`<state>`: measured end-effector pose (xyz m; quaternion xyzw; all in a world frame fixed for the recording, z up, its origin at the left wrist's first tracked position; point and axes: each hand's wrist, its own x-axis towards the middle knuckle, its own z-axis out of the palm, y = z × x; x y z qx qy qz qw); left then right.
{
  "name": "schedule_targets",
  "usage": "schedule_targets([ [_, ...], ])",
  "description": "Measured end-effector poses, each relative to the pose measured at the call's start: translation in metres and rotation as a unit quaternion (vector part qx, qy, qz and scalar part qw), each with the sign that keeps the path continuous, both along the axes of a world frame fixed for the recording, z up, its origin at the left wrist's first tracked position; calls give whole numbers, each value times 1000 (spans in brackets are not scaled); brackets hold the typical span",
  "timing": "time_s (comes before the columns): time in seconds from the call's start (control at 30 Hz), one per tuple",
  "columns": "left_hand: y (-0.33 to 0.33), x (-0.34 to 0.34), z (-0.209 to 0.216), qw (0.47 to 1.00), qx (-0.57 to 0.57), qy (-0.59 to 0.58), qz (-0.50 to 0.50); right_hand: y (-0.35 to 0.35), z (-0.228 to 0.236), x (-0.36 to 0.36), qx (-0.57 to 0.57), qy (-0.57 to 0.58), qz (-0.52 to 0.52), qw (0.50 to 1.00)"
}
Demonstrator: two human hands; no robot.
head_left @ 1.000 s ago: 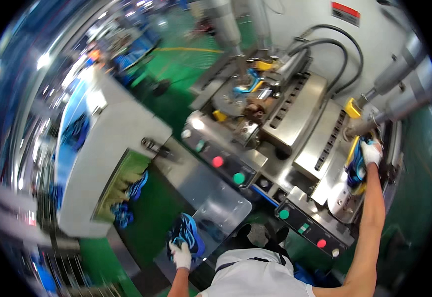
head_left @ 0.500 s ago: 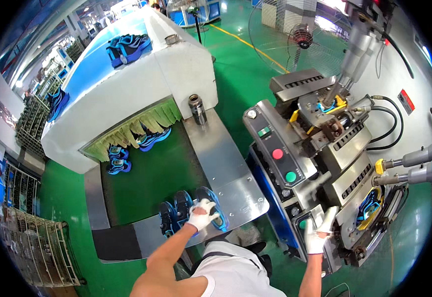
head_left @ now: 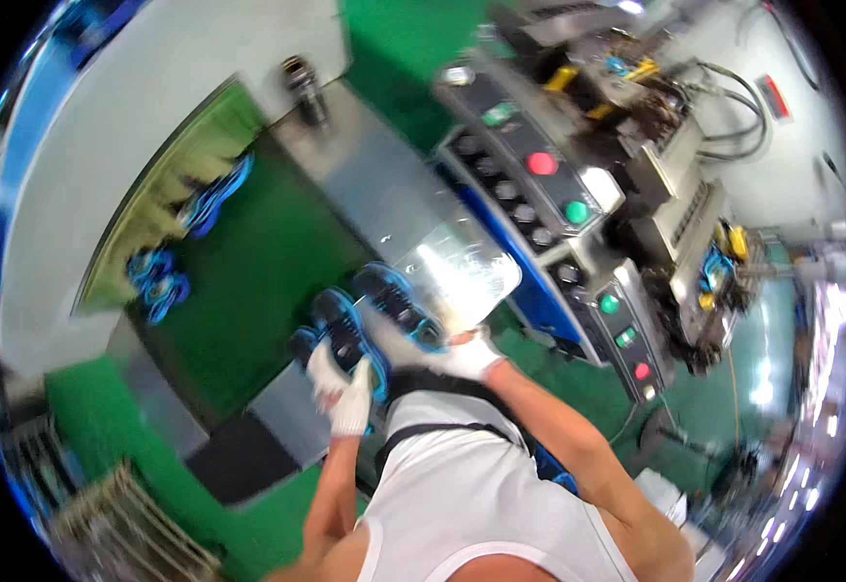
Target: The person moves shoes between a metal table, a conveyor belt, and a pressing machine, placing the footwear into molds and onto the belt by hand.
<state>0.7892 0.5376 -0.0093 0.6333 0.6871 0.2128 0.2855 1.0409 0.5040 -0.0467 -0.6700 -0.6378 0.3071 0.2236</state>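
Black-and-blue shoes [head_left: 347, 330] at near end of conveyor [head_left: 268, 272], apparently mid-handling: left hand [head_left: 341, 383] part-open over one, right hand [head_left: 473, 355] seemingly half-curled at another, holds unclear; steady grip presumably required next.

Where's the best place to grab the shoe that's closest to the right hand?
Probably by its near end, coming from the right. The shoe is long and slants with that end toward the right hand; another shoe crowds its left, while bare metal table lies on its right.
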Motion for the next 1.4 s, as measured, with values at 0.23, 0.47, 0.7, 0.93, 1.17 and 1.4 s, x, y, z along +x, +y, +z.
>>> schedule_targets([
  [0.23, -19, 34, -94, 988, -28, -38, 149, 40, -72, -43, -130, -26, -100, 986],
  [0.47, 49, 33, -77, 988, -127, -73, -49, -33, 14, 14, -286, 158, -282, 902],
  [0.7, -39, 181, 16, 843, -247, -204, -432, -232, 106, 15, -265, 239, -643, 678],
  [0.93, -210, 294, 106, 545, -319, -212, -745, -406, 131, -57, 283, 299, -869, 275],
  [1.17, -490, 362, 170, 248, -241, -236, -908, -566, 177, -142, 235, -121, -964, 28],
  [1.4, -747, 379, 107, 234, -59, -252, -937, -741, 179, -129, -45, -87, -995, -31],
])
